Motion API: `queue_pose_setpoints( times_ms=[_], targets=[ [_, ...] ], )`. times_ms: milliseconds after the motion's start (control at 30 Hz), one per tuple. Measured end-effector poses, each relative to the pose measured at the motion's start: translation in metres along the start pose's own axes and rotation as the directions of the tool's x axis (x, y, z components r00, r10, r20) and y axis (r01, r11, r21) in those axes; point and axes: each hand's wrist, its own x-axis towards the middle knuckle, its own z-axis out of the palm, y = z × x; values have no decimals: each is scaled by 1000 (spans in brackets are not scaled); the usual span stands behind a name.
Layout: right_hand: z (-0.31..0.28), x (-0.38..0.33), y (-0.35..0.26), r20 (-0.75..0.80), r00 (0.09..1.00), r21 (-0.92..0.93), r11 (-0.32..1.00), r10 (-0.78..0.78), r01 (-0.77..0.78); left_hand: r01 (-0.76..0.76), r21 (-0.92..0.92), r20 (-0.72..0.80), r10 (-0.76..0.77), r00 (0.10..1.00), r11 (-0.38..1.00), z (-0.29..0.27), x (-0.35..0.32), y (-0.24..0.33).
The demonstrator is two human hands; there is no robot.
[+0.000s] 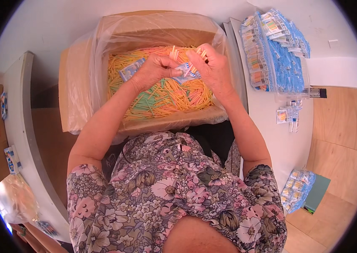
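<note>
Single head view, steeply down, close over lap.

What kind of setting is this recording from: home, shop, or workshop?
Probably a small packing workstation. A plastic-lined cardboard box of loose coloured sticks sits before the person, both hands work a small packet, and stacks of filled packets lie on the white table.
</note>
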Motion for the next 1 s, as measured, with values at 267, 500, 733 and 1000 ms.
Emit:
queue_pose_setpoints(
  times_ms=[267,500,733,1000],
  targets=[
    [-10,-1,-6,-84,996,36,999,18,-15,5,-52,-8,-5,1000,999,2,-1,1],
    [-16,1,10,-228,973,90,996,36,-15,42,-13,-5,-42,999,999,1,0,2],
    [-24,-16,24,137,988,28,997,65,-70,0,-83,-102,-8,995,997,-7,2,-10],
    [-13,-59,62,612,790,-339,916,41,215,8,-63,-114,-15,993,998,-5,-1,-2]
  ],
)
